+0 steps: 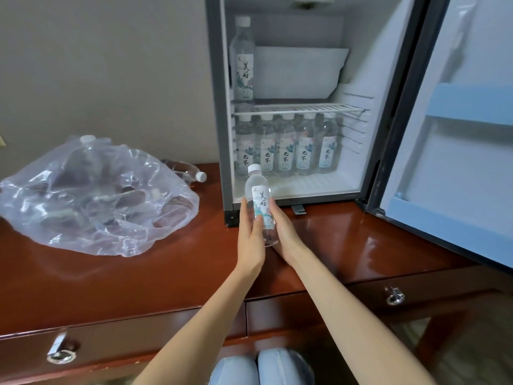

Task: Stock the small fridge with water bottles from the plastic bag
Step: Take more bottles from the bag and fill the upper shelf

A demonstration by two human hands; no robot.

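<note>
I hold one upright water bottle [261, 202] with a white cap and pale label just in front of the small fridge [219, 112], whose door [449, 162] stands open. My left hand [251, 234] grips the bottle from the left and my right hand [283, 229] from the right. Inside, several bottles [286, 145] stand in a row on the fridge floor under the wire shelf [308, 108]. One bottle [244, 62] stands on that shelf at the left. The clear plastic bag [94, 195] lies on the desk to the left, with a capped bottle [88, 140] showing at its top.
A loose bottle [186, 170] lies on its side between the bag and the fridge. The brown wooden desk [347, 234] has drawers with metal handles [394, 297] below its front edge. My knees [261, 368] show under the desk.
</note>
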